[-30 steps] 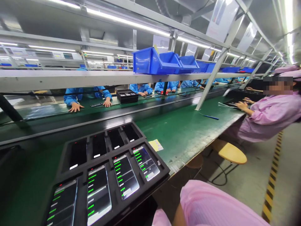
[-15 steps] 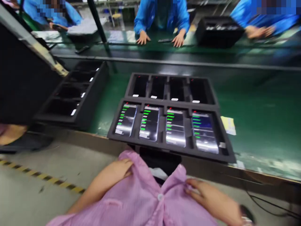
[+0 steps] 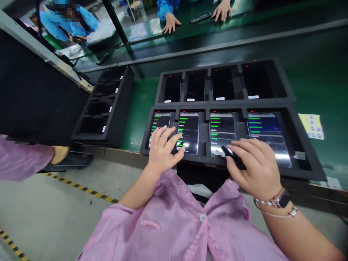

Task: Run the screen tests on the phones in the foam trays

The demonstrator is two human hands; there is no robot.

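Observation:
A black foam tray (image 3: 201,106) holds two rows of phones at the green bench's front edge. Its near-row phones are lit with green and white lines of text. My left hand (image 3: 163,150) is open, fingers spread over the leftmost lit phone (image 3: 161,119) and the edge of the second phone (image 3: 191,127). In my right hand (image 3: 255,166) is a small black object with a rounded tip, mostly hidden by the fingers; its kind I cannot make out. Its tip is over the lower part of the third phone (image 3: 222,127), beside the fourth phone (image 3: 268,132). Far-row phones (image 3: 196,87) have dark screens.
A second black foam tray (image 3: 123,108) with dark phones stands at left. A yellow paper with blue marks (image 3: 311,126) lies right of the main tray. Across the bench, a co-worker's hands (image 3: 170,23) rest near a dark flat object (image 3: 200,18). Another person's pink sleeve (image 3: 24,157) shows at left.
Both my hands have risen from my shirt to above the near row of phones. A black object now shows in my right hand. The view has shifted and tilted closer over the tray.

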